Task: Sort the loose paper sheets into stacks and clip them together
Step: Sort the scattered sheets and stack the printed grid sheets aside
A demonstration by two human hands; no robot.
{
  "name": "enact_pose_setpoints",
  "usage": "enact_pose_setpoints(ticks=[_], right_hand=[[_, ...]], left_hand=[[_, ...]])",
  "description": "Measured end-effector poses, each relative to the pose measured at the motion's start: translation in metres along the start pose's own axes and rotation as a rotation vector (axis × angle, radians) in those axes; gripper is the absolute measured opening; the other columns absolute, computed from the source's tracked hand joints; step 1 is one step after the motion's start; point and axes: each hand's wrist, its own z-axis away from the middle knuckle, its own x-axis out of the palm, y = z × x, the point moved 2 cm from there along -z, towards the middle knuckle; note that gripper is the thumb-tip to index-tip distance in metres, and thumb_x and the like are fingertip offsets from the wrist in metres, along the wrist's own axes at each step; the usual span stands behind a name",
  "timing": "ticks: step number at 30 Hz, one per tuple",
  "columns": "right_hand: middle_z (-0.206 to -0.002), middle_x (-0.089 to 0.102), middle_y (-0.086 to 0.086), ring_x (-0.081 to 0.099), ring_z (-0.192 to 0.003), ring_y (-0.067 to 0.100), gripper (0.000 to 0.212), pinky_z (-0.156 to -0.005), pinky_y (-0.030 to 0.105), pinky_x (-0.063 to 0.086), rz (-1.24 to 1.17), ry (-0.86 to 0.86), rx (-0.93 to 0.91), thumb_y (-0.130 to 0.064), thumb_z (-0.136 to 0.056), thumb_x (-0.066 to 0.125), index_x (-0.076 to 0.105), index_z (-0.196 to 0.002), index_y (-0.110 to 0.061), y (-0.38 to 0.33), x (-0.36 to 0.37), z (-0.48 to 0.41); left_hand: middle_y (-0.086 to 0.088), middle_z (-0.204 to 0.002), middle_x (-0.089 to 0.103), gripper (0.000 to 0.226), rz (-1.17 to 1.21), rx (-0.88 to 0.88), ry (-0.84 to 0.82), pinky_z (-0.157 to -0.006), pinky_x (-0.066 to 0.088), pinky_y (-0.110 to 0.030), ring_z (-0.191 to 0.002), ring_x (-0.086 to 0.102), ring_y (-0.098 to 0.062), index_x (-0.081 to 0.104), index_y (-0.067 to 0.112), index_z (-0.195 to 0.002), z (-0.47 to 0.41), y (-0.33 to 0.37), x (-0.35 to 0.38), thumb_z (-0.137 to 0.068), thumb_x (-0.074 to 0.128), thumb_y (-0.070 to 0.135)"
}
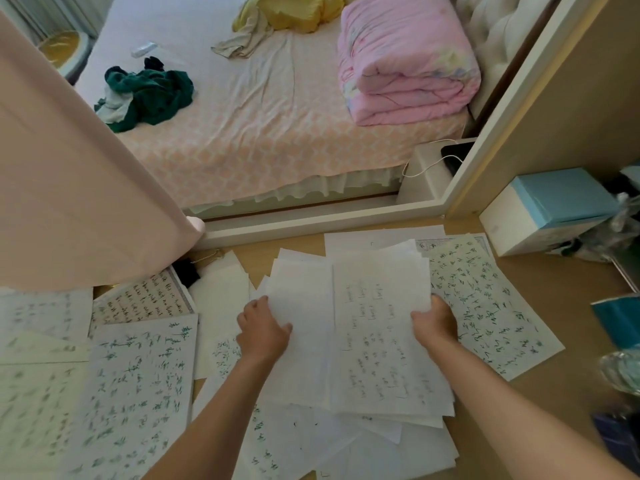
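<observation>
A loose bundle of white sheets [349, 327] with faint handwriting is held over the wooden desk [540, 403]. My left hand [263, 330] grips the bundle's left edge, thumb on top. My right hand [434, 322] grips its right edge. Under and around it lie several sheets covered in green handwriting: one to the right [491, 306], one at the lower left [138, 393], and a gridded sheet [145, 299] further back. More white sheets [346, 441] are piled beneath the bundle. A black binder clip [187, 271] lies near the desk's back left.
A white and blue box [550, 209] stands at the desk's back right, with plastic-wrapped items [620, 233] beside it. A pink curtain [69, 188] hangs at the left. Beyond the desk is a bed [263, 126] with a folded pink quilt [405, 60] and clothes.
</observation>
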Motion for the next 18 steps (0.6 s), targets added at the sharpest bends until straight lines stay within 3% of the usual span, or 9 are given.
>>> enact_pose_setpoints(ticks=[2, 4, 8, 12, 15, 18], right_hand=[[-0.097, 0.064, 0.004, 0.060, -0.084, 0.026, 0.026, -0.057, 0.025, 0.042, -0.008, -0.010, 0.005, -0.005, -0.090, 0.055, 0.060, -0.114, -0.016, 0.004, -0.005, -0.002], [-0.098, 0.065, 0.004, 0.061, -0.085, 0.026, 0.025, -0.055, 0.023, 0.041, -0.033, -0.038, 0.005, -0.006, -0.090, 0.055, 0.060, -0.113, -0.016, 0.006, -0.003, -0.001], [-0.098, 0.066, 0.003, 0.063, -0.086, 0.024, 0.022, -0.058, 0.023, 0.045, -0.135, -0.099, -0.021, -0.006, -0.090, 0.058, 0.060, -0.110, -0.015, 0.003, 0.004, 0.007], [-0.098, 0.069, 0.002, 0.066, -0.092, 0.026, 0.023, -0.078, 0.036, 0.056, -0.255, -0.171, -0.022, -0.005, -0.090, 0.061, 0.064, -0.109, -0.017, 0.000, 0.010, 0.014], [-0.103, 0.070, 0.005, 0.066, -0.095, 0.027, 0.025, -0.083, 0.039, 0.057, -0.284, -0.238, -0.016, -0.004, -0.089, 0.062, 0.064, -0.112, -0.015, -0.003, 0.019, 0.019], [-0.108, 0.069, 0.005, 0.065, -0.099, 0.027, 0.028, -0.089, 0.042, 0.055, -0.271, -0.310, -0.037, -0.006, -0.090, 0.061, 0.061, -0.116, -0.015, -0.011, 0.035, 0.031]], left_hand=[[-0.009, -0.149, 0.027, 0.088, 0.024, -0.050, -0.048, -0.102, 0.040, -0.051, -0.137, 0.026, -0.032, 0.027, 0.016, -0.147, 0.001, 0.001, 0.000, -0.079, 0.079, 0.038], [-0.012, -0.143, 0.028, 0.089, 0.094, -0.069, -0.057, -0.100, 0.042, -0.047, -0.132, 0.031, -0.033, 0.028, 0.014, -0.145, 0.000, 0.003, 0.001, -0.077, 0.082, 0.033], [-0.014, -0.131, 0.045, 0.059, 0.350, -0.153, -0.023, -0.087, 0.051, -0.040, -0.098, 0.056, -0.029, 0.046, 0.010, -0.132, -0.006, 0.002, -0.003, -0.082, 0.077, 0.019], [-0.010, -0.102, 0.069, 0.012, 0.521, -0.113, 0.035, -0.070, 0.054, -0.035, -0.081, 0.064, -0.024, 0.064, 0.012, -0.101, -0.006, -0.012, -0.016, -0.094, 0.064, 0.021], [-0.009, -0.095, 0.065, 0.017, 0.476, 0.007, 0.105, -0.057, 0.049, -0.031, -0.076, 0.063, -0.023, 0.064, 0.013, -0.086, 0.000, -0.023, -0.023, -0.096, 0.059, 0.026], [-0.009, -0.100, 0.061, 0.012, 0.449, -0.013, -0.026, -0.066, 0.048, -0.034, -0.085, 0.059, -0.024, 0.055, 0.011, -0.100, 0.007, -0.038, -0.014, -0.100, 0.048, 0.020]])
